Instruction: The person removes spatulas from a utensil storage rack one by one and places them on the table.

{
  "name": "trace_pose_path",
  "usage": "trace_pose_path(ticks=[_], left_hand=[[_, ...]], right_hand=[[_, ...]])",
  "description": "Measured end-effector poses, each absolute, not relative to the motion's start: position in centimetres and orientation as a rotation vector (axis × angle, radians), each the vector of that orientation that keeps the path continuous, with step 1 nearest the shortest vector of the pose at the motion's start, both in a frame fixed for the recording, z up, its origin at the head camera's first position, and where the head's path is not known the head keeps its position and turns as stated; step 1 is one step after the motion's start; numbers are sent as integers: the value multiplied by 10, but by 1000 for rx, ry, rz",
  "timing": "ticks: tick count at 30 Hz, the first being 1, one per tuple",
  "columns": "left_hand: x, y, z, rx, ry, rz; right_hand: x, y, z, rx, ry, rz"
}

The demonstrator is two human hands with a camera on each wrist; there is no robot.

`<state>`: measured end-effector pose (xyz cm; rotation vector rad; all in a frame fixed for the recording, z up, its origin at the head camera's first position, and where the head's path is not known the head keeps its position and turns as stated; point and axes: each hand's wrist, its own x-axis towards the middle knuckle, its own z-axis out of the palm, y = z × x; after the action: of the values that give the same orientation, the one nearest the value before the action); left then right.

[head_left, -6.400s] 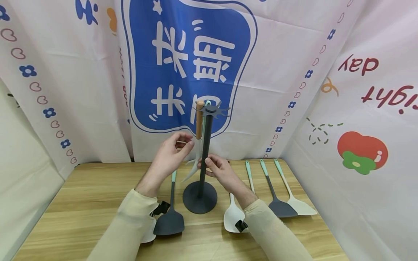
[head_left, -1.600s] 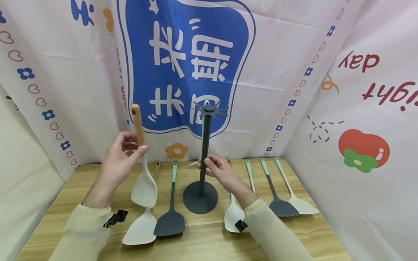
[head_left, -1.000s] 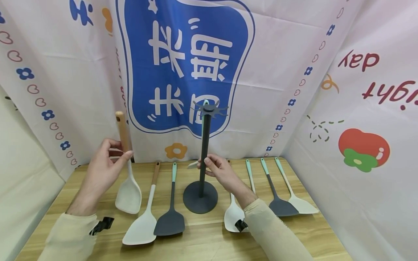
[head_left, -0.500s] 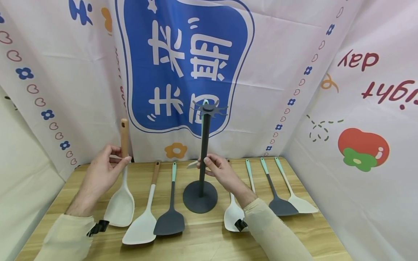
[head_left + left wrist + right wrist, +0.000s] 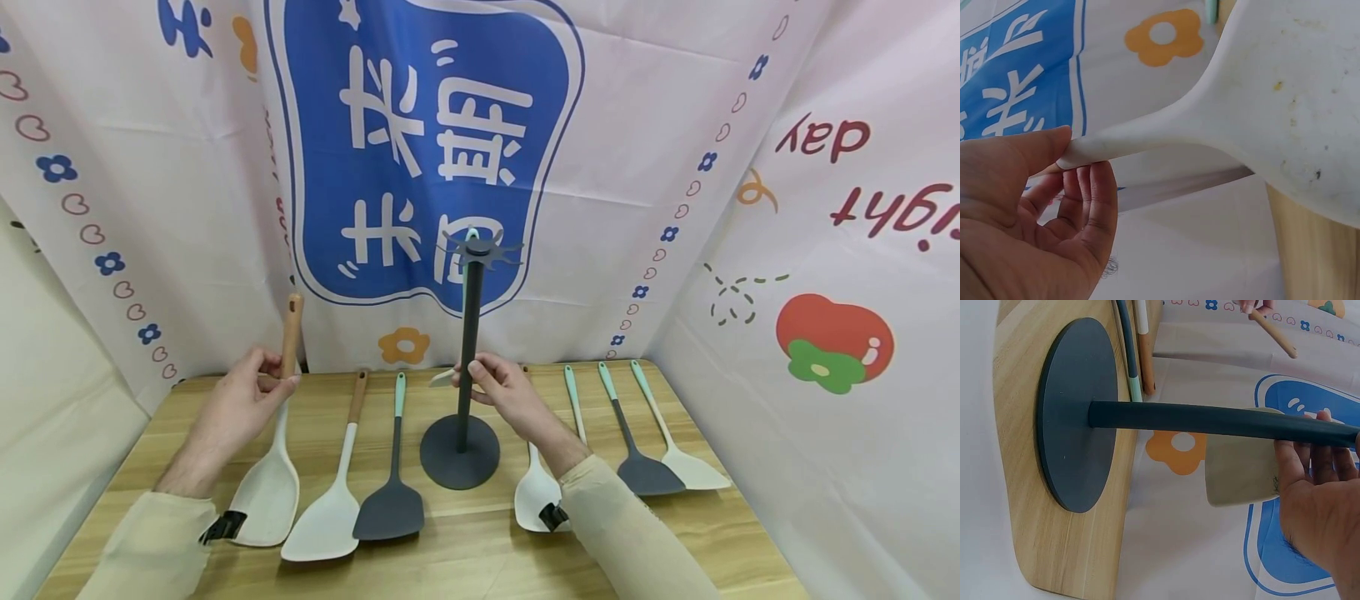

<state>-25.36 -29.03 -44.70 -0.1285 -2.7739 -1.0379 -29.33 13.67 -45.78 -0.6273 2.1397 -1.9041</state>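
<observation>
My left hand (image 5: 236,408) pinches a white spatula (image 5: 273,492) with a wooden handle, thumb and fingertips where the handle meets the white neck. The handle leans up against the backdrop, and the blade lies low over the table's left side. Stains mark the blade in the left wrist view. My right hand (image 5: 510,396) grips the black post of a utensil stand (image 5: 470,333), which has a round base and a hooked top. Behind the post hangs a mint-handled spatula, its pale blade (image 5: 1232,475) showing in the right wrist view.
To the right of the held spatula lie a white wooden-handled spatula (image 5: 326,521) and a dark mint-handled one (image 5: 390,510). On the right side are a white spatula (image 5: 534,496) partly under my forearm, a dark one (image 5: 645,473) and a pale one (image 5: 693,472). A printed cloth hangs behind.
The wooden-handled spatula came off the stand in my left hand, moved left and sank toward the table beside the other white one. My right hand stays on the post.
</observation>
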Motion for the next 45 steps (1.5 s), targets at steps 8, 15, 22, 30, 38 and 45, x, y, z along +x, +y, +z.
trace_pose_path(ticks=[8, 15, 22, 30, 38, 45], left_hand=[[-260, -296, -458, -141, -2847, -1044], [-264, -299, -465, -139, -2906, -1032], [-267, -300, -471, -123, -2982, -1008], [-270, -301, -478, -170, -3033, -1074], [-274, -302, -486, -195, -3072, -1079], [-280, -303, -496, -233, -3082, -1046]], right_hand=[[-292, 137, -457, -635, 2145, -1896], [-291, 137, -456, -641, 2148, -1902], [-293, 137, -457, -630, 2149, -1903], [-293, 137, -457, -634, 2142, -1908], [-293, 136, -457, -634, 2144, -1911], [-291, 136, -456, -635, 2143, -1911]])
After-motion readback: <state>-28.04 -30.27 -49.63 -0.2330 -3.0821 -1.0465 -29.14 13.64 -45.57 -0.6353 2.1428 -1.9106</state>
